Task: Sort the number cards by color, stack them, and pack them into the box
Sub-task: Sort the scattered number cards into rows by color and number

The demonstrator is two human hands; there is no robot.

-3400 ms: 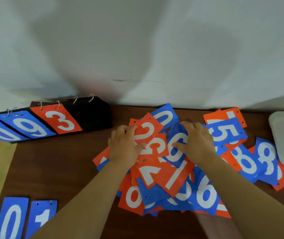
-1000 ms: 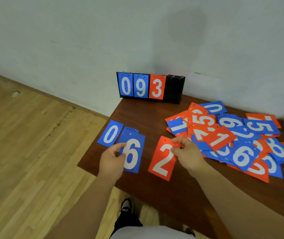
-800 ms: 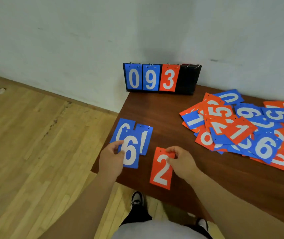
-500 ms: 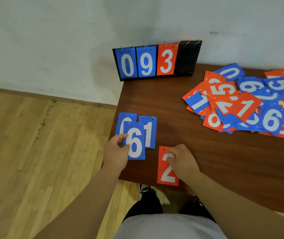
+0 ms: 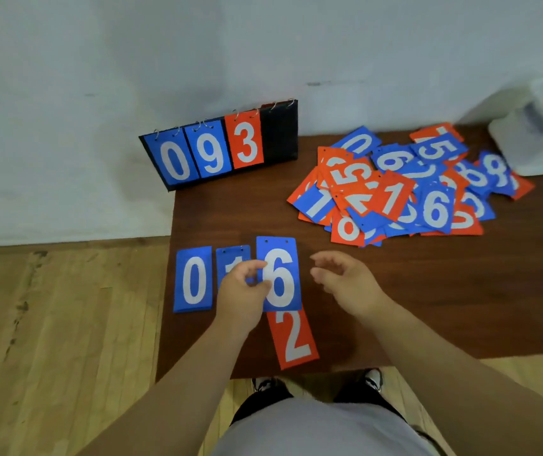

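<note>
My left hand (image 5: 242,291) pinches the left edge of a blue 6 card (image 5: 280,274) and holds it over the table's front left part. Left of it lie a blue 0 card (image 5: 193,278) and a blue 1 card (image 5: 232,260), the 1 partly hidden by my hand. A red 2 card (image 5: 293,339) lies flat near the front edge, its top under the blue 6. My right hand (image 5: 346,281) hovers just right of the 6 with relaxed curled fingers and holds nothing. A mixed pile of red and blue number cards (image 5: 392,189) covers the far right.
A black flip scoreboard (image 5: 220,149) showing 0, 9, 3 stands at the table's back left corner against the wall. A white plastic box (image 5: 533,139) sits at the far right. The brown table (image 5: 230,212) ends at left and front over a wooden floor.
My right hand has let go of the red 2 card, which now lies on the table. My left hand has carried the blue 6 to the right, past the blue 1.
</note>
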